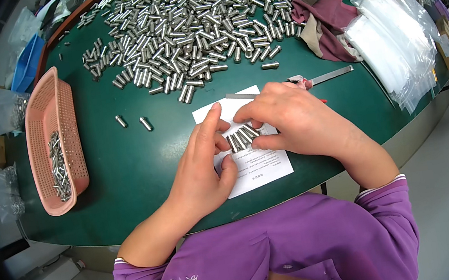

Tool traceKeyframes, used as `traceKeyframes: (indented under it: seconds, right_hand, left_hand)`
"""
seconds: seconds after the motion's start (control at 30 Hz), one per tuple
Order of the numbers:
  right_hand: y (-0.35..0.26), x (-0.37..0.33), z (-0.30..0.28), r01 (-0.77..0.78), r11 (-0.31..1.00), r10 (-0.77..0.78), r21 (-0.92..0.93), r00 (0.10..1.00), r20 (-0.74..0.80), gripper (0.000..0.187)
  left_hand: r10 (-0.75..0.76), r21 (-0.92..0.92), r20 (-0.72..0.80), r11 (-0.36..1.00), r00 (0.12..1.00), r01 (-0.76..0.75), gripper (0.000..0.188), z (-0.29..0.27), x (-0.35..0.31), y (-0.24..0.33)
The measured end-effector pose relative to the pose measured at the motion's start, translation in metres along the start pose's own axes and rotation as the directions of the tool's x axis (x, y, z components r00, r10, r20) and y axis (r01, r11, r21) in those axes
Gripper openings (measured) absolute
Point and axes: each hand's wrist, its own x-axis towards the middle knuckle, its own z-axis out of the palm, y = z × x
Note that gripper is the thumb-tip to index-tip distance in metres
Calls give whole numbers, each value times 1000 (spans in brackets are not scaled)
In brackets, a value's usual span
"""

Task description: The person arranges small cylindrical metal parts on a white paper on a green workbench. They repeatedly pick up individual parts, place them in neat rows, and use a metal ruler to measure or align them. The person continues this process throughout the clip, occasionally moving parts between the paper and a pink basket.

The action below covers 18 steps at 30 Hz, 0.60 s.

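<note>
A short row of shiny metal pins point(242, 137) lies side by side on a white printed sheet point(261, 172) in front of me. My left hand point(202, 157) is at the row's left end, thumb and fingers apart and curved, the fingertips close to the pins; whether they touch is hard to tell. From the other side my right hand point(283, 115) bends its index finger and thumb around the far and near ends of the row, with pins between them. A flat grey metal strip point(240, 96) rests at the sheet's far edge, partly behind my right hand.
A big heap of metal pins point(181, 26) spreads over the far side of the green table point(143, 167). Two loose pins point(146, 123) lie left of the sheet. A pink basket point(77, 159) holds small metal parts. Right are a caliper-like tool point(332, 75), maroon cloth point(333, 15) and clear plastic bags point(393, 44).
</note>
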Motion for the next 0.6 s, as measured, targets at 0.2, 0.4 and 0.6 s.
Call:
traceKeyframes:
  seconds: [0.2,0.4,0.6]
  right_hand:
    - [-1,0,-9,-39,999,39,-24,999,-3,37]
    - [4,-1,-9,-106,992,106,-70,994,-14,37]
    - [4,0,-8,-138,990,138,-19,990,-12,22]
  left_hand:
    - [4,-21,-15,1000,1000,-5,86,2,-2,0]
    - [28,-16,-14,999,1000,-28,85,2,-1,1]
    - [39,-27,-17,999,999,-40,85,2,-1,0]
